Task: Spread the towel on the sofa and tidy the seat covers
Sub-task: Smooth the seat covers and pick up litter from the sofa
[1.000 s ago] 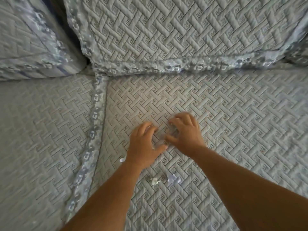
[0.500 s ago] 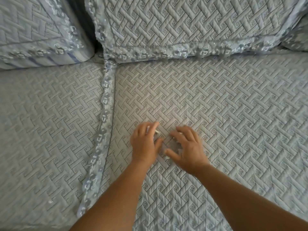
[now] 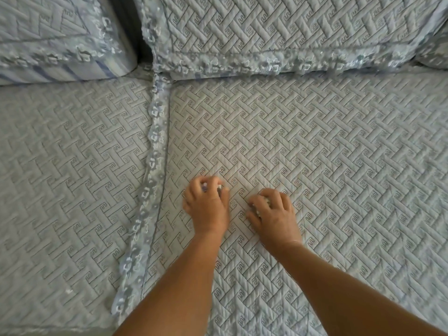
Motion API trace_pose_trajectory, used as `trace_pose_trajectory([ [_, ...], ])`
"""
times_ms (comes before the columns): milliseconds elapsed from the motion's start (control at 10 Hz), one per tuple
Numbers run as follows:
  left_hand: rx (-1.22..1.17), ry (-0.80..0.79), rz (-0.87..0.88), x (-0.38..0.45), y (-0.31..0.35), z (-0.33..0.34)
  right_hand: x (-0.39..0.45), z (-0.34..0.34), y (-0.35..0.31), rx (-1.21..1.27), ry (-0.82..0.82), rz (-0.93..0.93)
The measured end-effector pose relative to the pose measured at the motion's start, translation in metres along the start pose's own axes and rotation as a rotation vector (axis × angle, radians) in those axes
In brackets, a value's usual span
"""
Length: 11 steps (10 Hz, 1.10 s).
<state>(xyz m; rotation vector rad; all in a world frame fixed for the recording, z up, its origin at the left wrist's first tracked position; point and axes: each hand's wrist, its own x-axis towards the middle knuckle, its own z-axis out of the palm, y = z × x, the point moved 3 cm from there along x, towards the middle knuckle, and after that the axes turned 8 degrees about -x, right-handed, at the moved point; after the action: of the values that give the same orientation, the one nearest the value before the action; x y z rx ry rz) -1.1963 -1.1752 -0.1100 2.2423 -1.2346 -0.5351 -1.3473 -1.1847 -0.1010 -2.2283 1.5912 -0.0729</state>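
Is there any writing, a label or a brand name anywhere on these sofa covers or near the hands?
None can be read.
The quilted seat cover carries only a stitched weave pattern with small angular motifs: ornament, not letters.
The lace trim between the seat covers shows loops, no text.
The back cushion cover has the same pattern and no tag in view.
The left hand and right hand each hold small pale scraps, too blurred to show any print.
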Motion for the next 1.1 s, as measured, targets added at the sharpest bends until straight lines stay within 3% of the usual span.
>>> trace_pose_trajectory([
  [100, 0.063, -0.01, -0.003, 0.007, -0.007, -0.003, 0.005, -0.001, 0.001, -0.119, -0.056, -0.058],
  [200, 0.163, -0.132, 0.033, 0.02, -0.007, -0.005, 0.014, -0.009, 0.003, -0.22, -0.172, -0.084],
  [300, 0.2, -0.202, -0.007, 0.03, 0.004, -0.012, 0.023, -0.019, 0.01, -0.31, -0.294, -0.131],
  [400, 0.125, -0.228, -0.095, 0.029, 0.024, -0.014, 0.021, -0.035, 0.018, -0.309, -0.312, -0.085],
  [500, 0.107, -0.25, -0.085, 0.023, 0.052, -0.008, 0.015, -0.055, 0.03, -0.303, -0.284, -0.067],
  [800, -0.014, -0.362, 0.118, -0.01, 0.182, -0.007, -0.009, -0.153, 0.079, -0.128, -0.051, 0.229],
  [900, -0.005, -0.428, 0.205, -0.033, 0.207, -0.012, -0.027, -0.182, 0.074, 0.011, 0.122, 0.317],
  [1100, 0.006, -0.531, 0.345, -0.067, 0.223, -0.043, -0.074, -0.216, 0.068, -0.045, 0.245, 0.468],
])
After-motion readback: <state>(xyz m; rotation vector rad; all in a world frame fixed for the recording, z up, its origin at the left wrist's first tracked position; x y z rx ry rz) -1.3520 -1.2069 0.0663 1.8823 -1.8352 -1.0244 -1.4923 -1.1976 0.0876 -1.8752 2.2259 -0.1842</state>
